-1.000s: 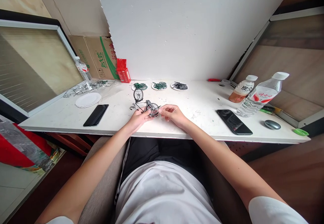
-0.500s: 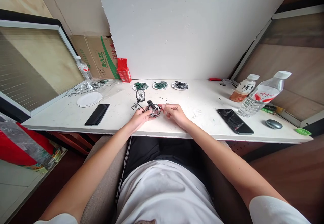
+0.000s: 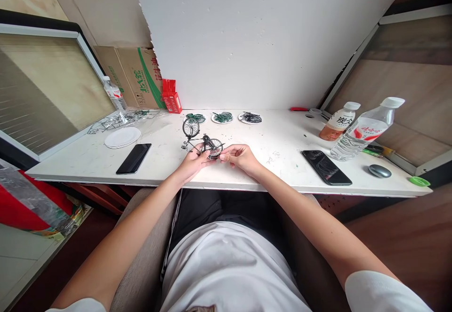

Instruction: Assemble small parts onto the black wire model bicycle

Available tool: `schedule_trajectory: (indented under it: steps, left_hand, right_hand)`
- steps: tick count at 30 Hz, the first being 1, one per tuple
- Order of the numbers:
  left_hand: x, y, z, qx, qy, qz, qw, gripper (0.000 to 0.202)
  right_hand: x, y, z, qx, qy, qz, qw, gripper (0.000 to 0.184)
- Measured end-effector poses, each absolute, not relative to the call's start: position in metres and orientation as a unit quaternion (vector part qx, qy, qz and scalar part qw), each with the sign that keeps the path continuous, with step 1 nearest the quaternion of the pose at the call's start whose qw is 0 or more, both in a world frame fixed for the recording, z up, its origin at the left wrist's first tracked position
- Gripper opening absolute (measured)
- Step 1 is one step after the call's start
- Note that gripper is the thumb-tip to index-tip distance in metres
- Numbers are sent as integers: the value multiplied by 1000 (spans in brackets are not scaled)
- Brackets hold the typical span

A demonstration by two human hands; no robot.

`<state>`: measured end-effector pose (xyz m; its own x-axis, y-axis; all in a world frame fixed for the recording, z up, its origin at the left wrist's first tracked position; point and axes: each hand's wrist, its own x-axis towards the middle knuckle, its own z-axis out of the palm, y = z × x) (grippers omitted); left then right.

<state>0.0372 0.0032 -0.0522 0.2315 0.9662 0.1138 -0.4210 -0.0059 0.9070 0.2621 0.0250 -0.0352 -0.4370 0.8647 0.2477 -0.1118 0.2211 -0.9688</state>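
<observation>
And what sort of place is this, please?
Probably a makeshift craft corner, at home or in a small workshop: plates of green and black parts stand on a white table, and the left hand holds a miniature bicycle.

White panel (image 3: 268,39) behind white table (image 3: 278,171)

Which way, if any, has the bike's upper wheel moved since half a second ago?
Yes: the bike's upper wheel has shifted slightly left and farther toward the table's back, judged against the left phone.
</observation>
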Motion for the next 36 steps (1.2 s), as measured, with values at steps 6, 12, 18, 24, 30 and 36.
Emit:
schedule_trajectory:
  steps: [6, 12, 18, 24, 30, 36]
  left_hand:
    - [37, 1, -49, 448, 293, 544, 646, 47]
    - [33, 1, -50, 446, 274, 533, 665, 62]
    - [33, 0, -48, 446, 281, 526, 668, 70]
    - [33, 0, -47, 444, 283, 525, 668, 72]
    - [32, 3, -53, 434, 282, 533, 669, 68]
    - [32, 4, -53, 434, 282, 531, 671, 67]
  right_hand:
    - [261, 29, -39, -294, -641, 551, 447, 48]
    - [260, 29, -40, -317, -649, 531, 443, 48]
    - [260, 30, -40, -327, -639, 541, 438, 47]
    - [259, 34, -46, -316, -648, 536, 439, 48]
    - [260, 35, -48, -305, -657, 535, 435, 44]
    - [260, 34, -46, -321, -663, 524, 428, 46]
